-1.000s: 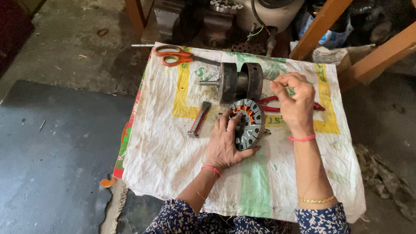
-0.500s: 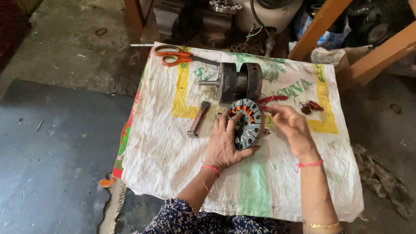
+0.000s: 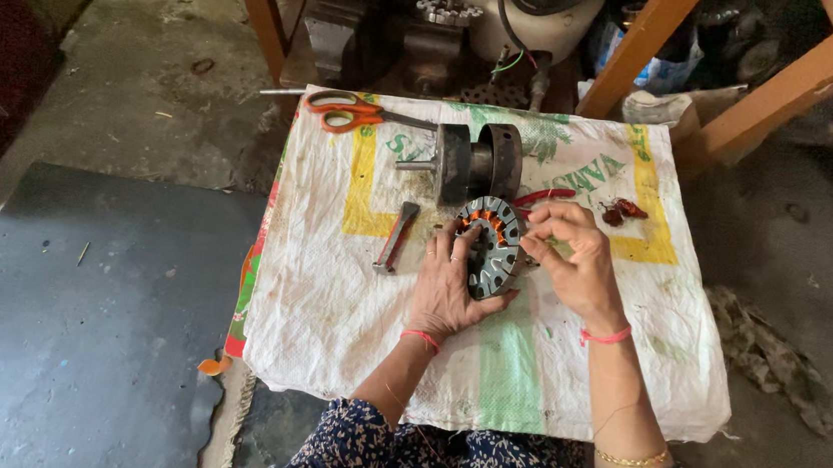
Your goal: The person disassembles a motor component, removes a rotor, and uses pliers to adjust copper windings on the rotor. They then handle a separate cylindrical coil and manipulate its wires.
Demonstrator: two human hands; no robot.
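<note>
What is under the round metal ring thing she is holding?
Under the ring lies the white woven sack, and the left hand props the ring up. The bit of sack right beneath it is hidden.

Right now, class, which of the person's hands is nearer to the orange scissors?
Left. The left hand lies on the round stator, below the scissors and slightly to their right. The right hand works at the stator's far side, farther right.
</note>
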